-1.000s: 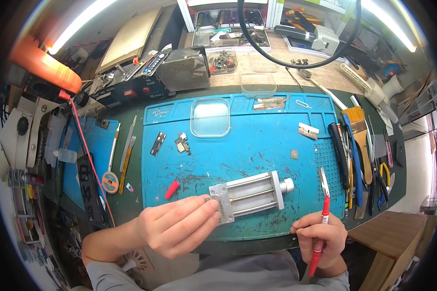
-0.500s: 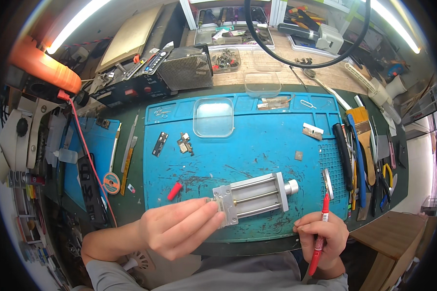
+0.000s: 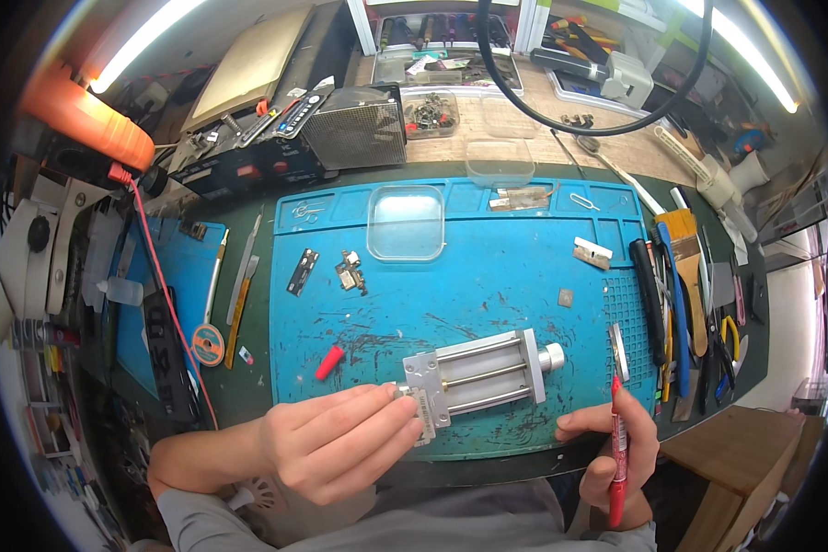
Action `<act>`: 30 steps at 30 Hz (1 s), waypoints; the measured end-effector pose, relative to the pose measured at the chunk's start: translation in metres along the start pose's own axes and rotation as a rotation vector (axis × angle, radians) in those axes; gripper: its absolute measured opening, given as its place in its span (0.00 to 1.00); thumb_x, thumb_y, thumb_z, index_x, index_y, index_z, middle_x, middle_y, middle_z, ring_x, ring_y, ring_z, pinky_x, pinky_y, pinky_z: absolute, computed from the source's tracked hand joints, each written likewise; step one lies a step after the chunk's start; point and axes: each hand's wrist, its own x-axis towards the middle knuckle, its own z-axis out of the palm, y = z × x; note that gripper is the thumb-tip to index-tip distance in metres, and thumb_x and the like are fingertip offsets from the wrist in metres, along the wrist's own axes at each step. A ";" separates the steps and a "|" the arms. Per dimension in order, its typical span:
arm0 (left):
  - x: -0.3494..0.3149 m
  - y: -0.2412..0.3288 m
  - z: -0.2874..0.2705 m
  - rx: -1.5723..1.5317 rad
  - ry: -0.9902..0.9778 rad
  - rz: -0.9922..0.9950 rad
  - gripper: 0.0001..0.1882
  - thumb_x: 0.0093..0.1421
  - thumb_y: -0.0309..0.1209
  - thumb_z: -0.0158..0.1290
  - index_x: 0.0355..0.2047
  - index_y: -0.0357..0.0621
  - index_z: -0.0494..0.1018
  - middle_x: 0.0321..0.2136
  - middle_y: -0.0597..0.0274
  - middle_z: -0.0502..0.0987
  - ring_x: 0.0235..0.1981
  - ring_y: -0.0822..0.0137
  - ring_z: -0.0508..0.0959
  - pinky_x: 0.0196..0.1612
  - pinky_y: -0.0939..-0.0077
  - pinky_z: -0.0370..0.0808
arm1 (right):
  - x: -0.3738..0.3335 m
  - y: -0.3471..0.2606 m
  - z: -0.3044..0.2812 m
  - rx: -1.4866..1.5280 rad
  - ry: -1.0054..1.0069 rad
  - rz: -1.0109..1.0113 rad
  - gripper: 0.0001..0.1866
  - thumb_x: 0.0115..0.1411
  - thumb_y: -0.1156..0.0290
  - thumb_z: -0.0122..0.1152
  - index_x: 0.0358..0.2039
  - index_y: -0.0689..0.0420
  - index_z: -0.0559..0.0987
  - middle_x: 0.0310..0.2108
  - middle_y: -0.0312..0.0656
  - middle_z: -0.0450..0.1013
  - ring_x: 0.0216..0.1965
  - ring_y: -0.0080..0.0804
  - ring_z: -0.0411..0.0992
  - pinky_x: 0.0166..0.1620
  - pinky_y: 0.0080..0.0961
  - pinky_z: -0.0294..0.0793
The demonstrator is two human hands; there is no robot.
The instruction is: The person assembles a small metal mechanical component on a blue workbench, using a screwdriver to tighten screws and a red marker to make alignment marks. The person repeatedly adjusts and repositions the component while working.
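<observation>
My right hand (image 3: 626, 442) holds a red marker pen (image 3: 618, 469) upright, its tip pointing away from me. The thumb is spread from the fingers on the pen. My left hand (image 3: 345, 440) is closed in a pinch at the left end of a silver metal clamp fixture (image 3: 484, 377) with two rods and a round knob. A small metal piece (image 3: 421, 412) shows at its fingertips; whether it is loose or seated in the fixture I cannot tell. A red pen cap (image 3: 329, 362) lies on the blue mat (image 3: 488, 285) beyond that hand.
A clear plastic box (image 3: 405, 224) stands at the mat's back. Small circuit parts (image 3: 350, 272) lie to its left. Tweezers, brushes and a wide brush (image 3: 681, 239) line the right edge. A black cable (image 3: 580, 127) loops over the back, and a dark power unit (image 3: 248, 175) stands at left.
My right hand has shifted its grip on the marker, with thumb and fingers more spread. My left hand stays nearly still at the fixture.
</observation>
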 end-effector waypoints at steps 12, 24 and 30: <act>-0.004 -0.006 -0.007 0.054 0.102 -0.076 0.14 0.52 0.19 0.66 0.41 0.30 0.85 0.41 0.46 0.87 0.37 0.56 0.89 0.40 0.73 0.90 | 0.003 -0.001 -0.005 -0.125 0.008 -0.010 0.40 0.76 0.39 0.55 0.61 0.72 0.77 0.43 0.53 0.79 0.33 0.35 0.82 0.36 0.28 0.85; -0.004 -0.005 -0.003 0.049 0.056 -0.070 0.15 0.49 0.19 0.64 0.39 0.27 0.86 0.41 0.44 0.86 0.38 0.56 0.89 0.41 0.72 0.89 | 0.012 -0.005 -0.002 -0.155 -0.016 0.002 0.33 0.76 0.49 0.62 0.58 0.72 0.79 0.43 0.54 0.78 0.34 0.34 0.80 0.36 0.27 0.84; -0.005 -0.004 -0.001 0.036 0.049 -0.065 0.14 0.52 0.20 0.63 0.39 0.27 0.86 0.42 0.44 0.86 0.39 0.56 0.89 0.42 0.73 0.90 | 0.012 -0.006 -0.002 -0.162 -0.027 0.012 0.30 0.75 0.52 0.64 0.58 0.72 0.80 0.44 0.54 0.78 0.34 0.34 0.80 0.36 0.28 0.83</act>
